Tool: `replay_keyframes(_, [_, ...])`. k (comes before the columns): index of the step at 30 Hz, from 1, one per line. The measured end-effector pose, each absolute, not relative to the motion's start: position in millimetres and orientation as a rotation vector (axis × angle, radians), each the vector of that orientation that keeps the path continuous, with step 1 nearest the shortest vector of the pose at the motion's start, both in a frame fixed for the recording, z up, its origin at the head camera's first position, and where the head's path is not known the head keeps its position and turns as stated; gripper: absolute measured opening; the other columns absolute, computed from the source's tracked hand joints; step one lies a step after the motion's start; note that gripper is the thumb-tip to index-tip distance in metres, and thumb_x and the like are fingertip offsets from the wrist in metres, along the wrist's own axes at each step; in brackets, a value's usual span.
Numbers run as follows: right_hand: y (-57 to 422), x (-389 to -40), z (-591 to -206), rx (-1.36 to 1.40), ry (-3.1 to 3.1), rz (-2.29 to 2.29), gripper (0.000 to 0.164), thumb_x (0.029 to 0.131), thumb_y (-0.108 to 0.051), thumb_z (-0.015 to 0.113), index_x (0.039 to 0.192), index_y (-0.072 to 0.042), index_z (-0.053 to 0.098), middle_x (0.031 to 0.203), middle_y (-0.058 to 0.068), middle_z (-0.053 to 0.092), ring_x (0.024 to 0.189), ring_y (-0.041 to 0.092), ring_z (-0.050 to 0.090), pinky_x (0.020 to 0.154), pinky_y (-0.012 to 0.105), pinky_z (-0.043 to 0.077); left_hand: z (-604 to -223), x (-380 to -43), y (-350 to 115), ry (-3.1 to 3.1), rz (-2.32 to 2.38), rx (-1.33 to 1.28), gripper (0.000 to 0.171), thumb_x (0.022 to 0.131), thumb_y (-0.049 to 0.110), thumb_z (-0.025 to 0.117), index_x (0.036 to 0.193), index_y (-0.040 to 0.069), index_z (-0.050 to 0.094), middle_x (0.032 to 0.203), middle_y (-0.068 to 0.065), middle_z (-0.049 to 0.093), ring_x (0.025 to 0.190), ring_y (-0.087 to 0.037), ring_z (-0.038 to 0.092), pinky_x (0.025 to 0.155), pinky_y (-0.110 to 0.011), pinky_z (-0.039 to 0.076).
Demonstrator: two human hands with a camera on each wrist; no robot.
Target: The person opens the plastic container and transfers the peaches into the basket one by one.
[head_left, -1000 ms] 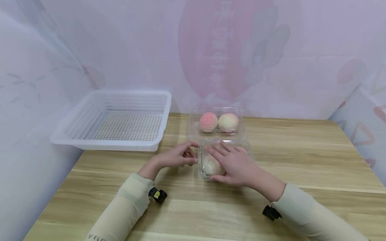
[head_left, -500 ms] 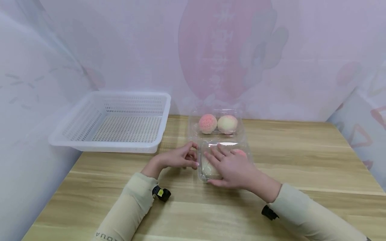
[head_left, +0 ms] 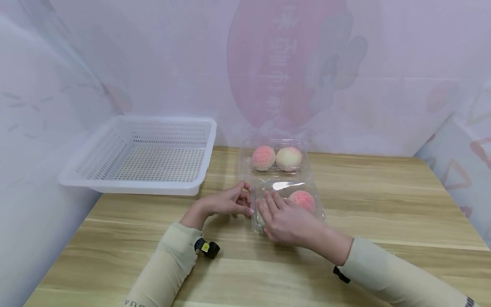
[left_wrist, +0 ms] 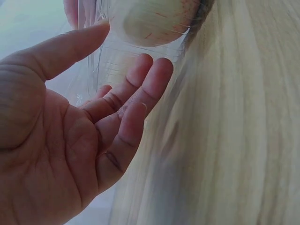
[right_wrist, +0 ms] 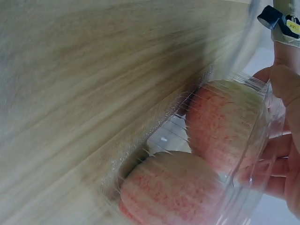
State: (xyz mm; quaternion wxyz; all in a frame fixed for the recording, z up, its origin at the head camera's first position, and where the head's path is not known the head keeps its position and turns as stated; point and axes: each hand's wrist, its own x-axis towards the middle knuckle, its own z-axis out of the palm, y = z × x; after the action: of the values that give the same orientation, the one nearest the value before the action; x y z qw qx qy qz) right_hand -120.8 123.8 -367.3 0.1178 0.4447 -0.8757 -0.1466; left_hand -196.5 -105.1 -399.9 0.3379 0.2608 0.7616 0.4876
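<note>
A clear plastic clamshell box (head_left: 284,186) sits at the middle of the table, holding a pink-speckled bun (head_left: 303,200) and a paler bun (left_wrist: 152,21). My right hand (head_left: 289,221) lies on the box's top over its left part, fingers straight and together, covering most of the pale bun. At the box's left side is my left hand (head_left: 230,200). Its thumb touches the rim, while the other fingers bend loosely beside the wall, as the left wrist view shows. Through the clear wall, the right wrist view shows both buns side by side.
Behind it, against the backdrop, stands another clear box (head_left: 244,170) with a pink bun (head_left: 264,157) and a cream-and-pink bun (head_left: 289,159). A white perforated basket (head_left: 138,184) stands at the back left. Printed cloth walls (head_left: 172,64) enclose the wooden table (head_left: 383,204).
My right hand has slid left and slightly toward me over the box, its fingers drawing together, and the pink bun has come into fuller view. The left hand has barely moved.
</note>
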Motion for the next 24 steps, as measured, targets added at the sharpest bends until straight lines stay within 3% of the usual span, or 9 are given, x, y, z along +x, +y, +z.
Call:
replay_keyframes(10, [127.9,-120.4,-366.8,1.353,-2.514,-0.530,0.061,0.101,-0.048,0.047,0.142,-0.003,0.051,0.139,0.023,0.058,0.128,0.035,0.058,0.094,0.040,0.058,-401.5,-195.0,-102.7,1.960,1.271,0.742,0.046,0.093,0.005,0.063,0.122,0.003,0.027,0.098,-0.007,0.064,0.085,-0.022,0.062,0.068,-0.031,0.052])
replay_keyframes(16, [131.3,-122.8,-375.5,1.371,-2.305,-0.532,0.054,0.101,-0.042,0.048,0.135,-0.001,0.058,0.130,0.024,0.064,0.120,0.035,0.064,0.089,0.038,0.059,-403.5,-195.9,-102.0,1.966,1.235,0.742,0.044,0.095,0.010,0.061,0.122,0.004,0.025,0.099,-0.007,0.064,0.084,-0.020,0.058,0.070,-0.031,0.052])
replay_keyframes(24, [132.2,-124.5,-381.3,1.394,-2.218,-0.473,0.048,0.105,-0.035,0.041,0.131,0.001,0.061,0.123,0.023,0.068,0.113,0.035,0.067,0.086,0.039,0.061,-403.1,-197.4,-103.4,1.959,1.222,0.725,0.039,0.097,0.012,0.059,0.120,0.005,0.029,0.097,-0.007,0.069,0.091,-0.021,0.063,0.071,-0.030,0.051])
